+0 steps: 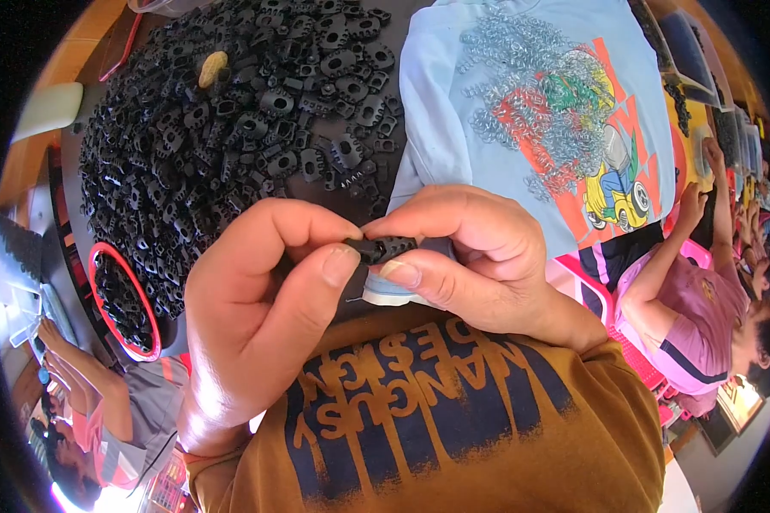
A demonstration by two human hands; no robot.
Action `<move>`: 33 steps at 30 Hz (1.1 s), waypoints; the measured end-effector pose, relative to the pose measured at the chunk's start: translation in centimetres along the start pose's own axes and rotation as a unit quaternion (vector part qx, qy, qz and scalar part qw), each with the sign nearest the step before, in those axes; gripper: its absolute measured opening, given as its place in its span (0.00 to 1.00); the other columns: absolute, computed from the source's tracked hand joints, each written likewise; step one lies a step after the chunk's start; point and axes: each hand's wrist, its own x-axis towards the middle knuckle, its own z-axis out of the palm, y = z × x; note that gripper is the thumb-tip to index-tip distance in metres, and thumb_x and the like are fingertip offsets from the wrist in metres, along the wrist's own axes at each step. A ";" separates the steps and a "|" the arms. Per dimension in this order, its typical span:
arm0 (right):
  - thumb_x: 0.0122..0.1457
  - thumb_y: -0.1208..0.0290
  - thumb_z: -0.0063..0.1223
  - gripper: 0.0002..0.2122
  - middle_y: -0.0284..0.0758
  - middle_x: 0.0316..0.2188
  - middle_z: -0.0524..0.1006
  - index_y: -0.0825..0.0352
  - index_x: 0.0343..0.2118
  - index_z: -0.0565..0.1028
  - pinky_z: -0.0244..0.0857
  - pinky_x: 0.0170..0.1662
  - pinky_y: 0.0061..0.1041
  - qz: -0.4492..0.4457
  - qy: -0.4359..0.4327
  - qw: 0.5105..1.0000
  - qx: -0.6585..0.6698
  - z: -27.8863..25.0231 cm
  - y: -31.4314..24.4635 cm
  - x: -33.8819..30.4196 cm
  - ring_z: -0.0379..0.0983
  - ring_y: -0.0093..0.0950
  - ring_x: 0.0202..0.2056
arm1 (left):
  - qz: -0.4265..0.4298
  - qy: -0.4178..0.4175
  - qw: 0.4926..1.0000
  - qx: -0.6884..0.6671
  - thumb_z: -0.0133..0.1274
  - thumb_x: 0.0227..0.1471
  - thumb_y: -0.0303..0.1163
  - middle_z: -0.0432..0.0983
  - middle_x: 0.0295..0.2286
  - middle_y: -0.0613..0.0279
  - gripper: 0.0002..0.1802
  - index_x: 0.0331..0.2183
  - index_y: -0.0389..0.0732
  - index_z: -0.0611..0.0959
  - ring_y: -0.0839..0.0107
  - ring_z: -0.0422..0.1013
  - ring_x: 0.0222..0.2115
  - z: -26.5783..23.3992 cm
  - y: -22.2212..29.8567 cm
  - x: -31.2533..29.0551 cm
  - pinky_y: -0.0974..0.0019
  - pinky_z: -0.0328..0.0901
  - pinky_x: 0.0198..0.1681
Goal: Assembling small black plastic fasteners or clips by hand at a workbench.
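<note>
Between my fingertips, in front of my chest, is a small black plastic claw clip piece (393,248) with a toothed edge. My left hand (269,295) pinches its left end between thumb and forefinger. Thumb and forefinger of my right hand (483,256) close on its right end. The fingers partly cover the piece, so I cannot tell whether a spring sits in it. A big heap of loose black clip pieces (205,154), many with oval holes, spreads beyond my left hand. Past my right hand, many small metal springs (522,94) lie on a light blue printed shirt (441,77).
A red-rimmed basket (156,329) of black pieces stands left of my left hand. A tan, peanut-shaped object (212,68) rests on the heap. Co-workers sit on both sides, one in a pink shirt (684,321) at right. Several bins (689,51) line the far right.
</note>
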 end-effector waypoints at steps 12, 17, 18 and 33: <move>0.51 0.78 0.59 0.10 0.38 0.29 0.78 0.73 0.38 0.76 0.64 0.28 0.20 -0.052 0.006 0.994 -0.096 -0.2 0.2 0.2 0.74 0.27 0.26 | 0.230 -0.014 0.935 0.269 0.55 0.45 0.18 0.69 0.22 0.57 0.07 0.30 0.33 0.76 0.66 0.67 0.20 -0.4 -1.3 1.2 0.70 0.62 0.23; 0.52 0.78 0.60 0.10 0.38 0.28 0.78 0.73 0.38 0.76 0.64 0.28 0.20 -0.069 0.026 0.989 -0.125 -0.2 0.5 0.0 0.74 0.26 0.26 | 0.321 0.004 0.891 0.320 0.55 0.42 0.16 0.69 0.22 0.55 0.09 0.30 0.34 0.76 0.60 0.67 0.19 0.2 -1.8 2.0 0.65 0.62 0.21; 0.52 0.78 0.59 0.11 0.38 0.28 0.78 0.73 0.38 0.76 0.64 0.28 0.20 -0.061 0.031 0.990 -0.122 -0.2 0.5 0.0 0.74 0.25 0.26 | 0.342 0.014 0.877 0.336 0.56 0.41 0.15 0.69 0.22 0.55 0.10 0.30 0.34 0.76 0.59 0.67 0.19 0.4 -1.9 2.1 0.65 0.62 0.21; 0.61 0.74 0.49 0.11 0.36 0.33 0.77 0.73 0.45 0.72 0.69 0.39 0.19 0.201 0.038 0.904 0.374 0.2 -2.0 0.5 0.74 0.22 0.32 | 0.029 0.054 0.996 -0.057 0.48 0.53 0.30 0.63 0.23 0.70 0.08 0.32 0.34 0.73 0.85 0.56 0.21 0.4 0.6 1.2 0.79 0.49 0.24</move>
